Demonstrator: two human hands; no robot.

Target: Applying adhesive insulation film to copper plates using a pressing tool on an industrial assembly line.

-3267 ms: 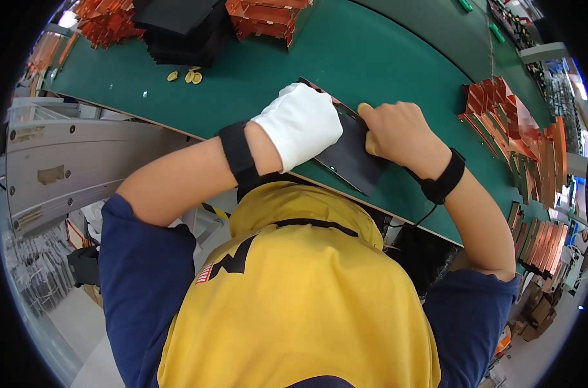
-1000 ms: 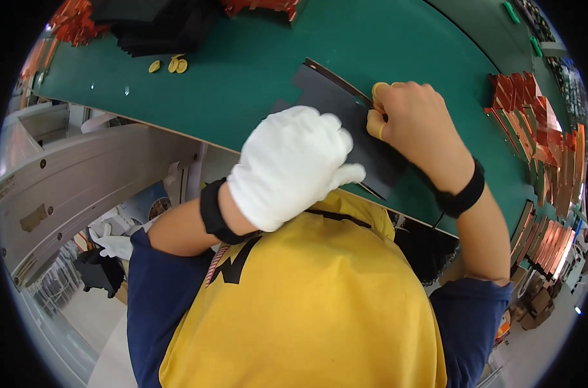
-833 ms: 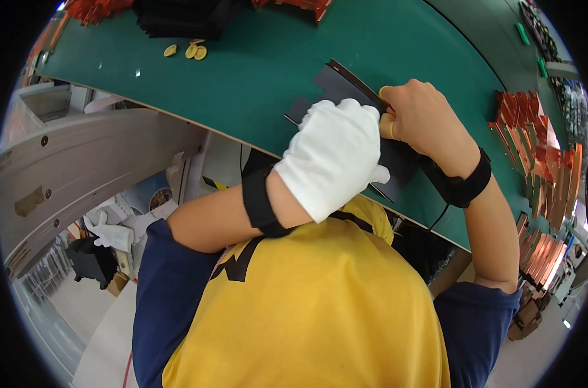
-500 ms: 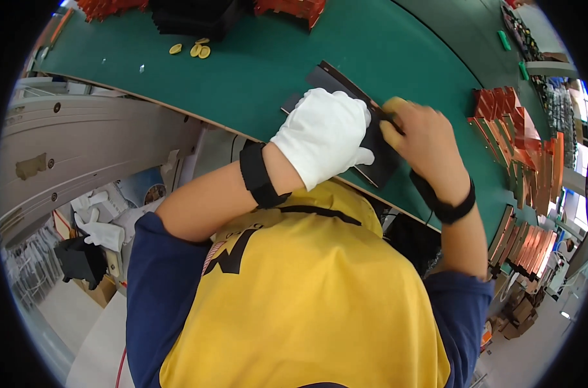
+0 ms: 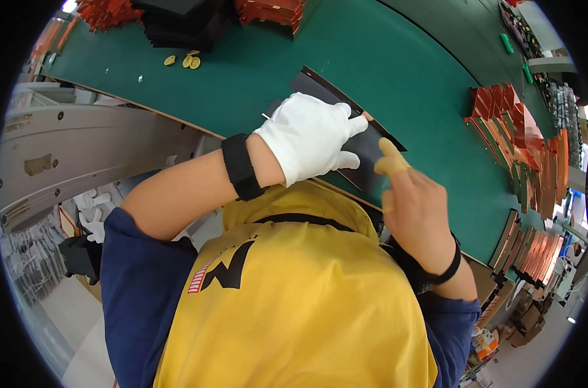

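Observation:
A dark grey flat panel [image 5: 365, 146] lies slantwise on the green bench, near its front edge. Along the panel's far side runs a narrow black strip [image 5: 385, 133]. My left hand [image 5: 310, 137], in a white glove, rests on the panel with forefinger and thumb stretched apart; its forefinger reaches toward the strip. The other left fingers are partly hidden. My right hand [image 5: 415, 205] is at the panel's right end, with yellowish finger cots on its fingers. Those covered fingers point away from me, and nothing shows between them and the thumb.
At the far left of the green bench [image 5: 242, 71] stand a stack of black parts [image 5: 181, 26] and copper-coloured parts [image 5: 271, 14]. Several yellow finger cots [image 5: 192, 61] lie in front. More copper-coloured bent parts [image 5: 517, 123] line the right side. A grey metal beam [image 5: 80, 145] runs at left.
My right hand has come away from the far strip, back toward me. My left hand has shifted slightly left, its forefinger now straighter. The view has shifted a little.

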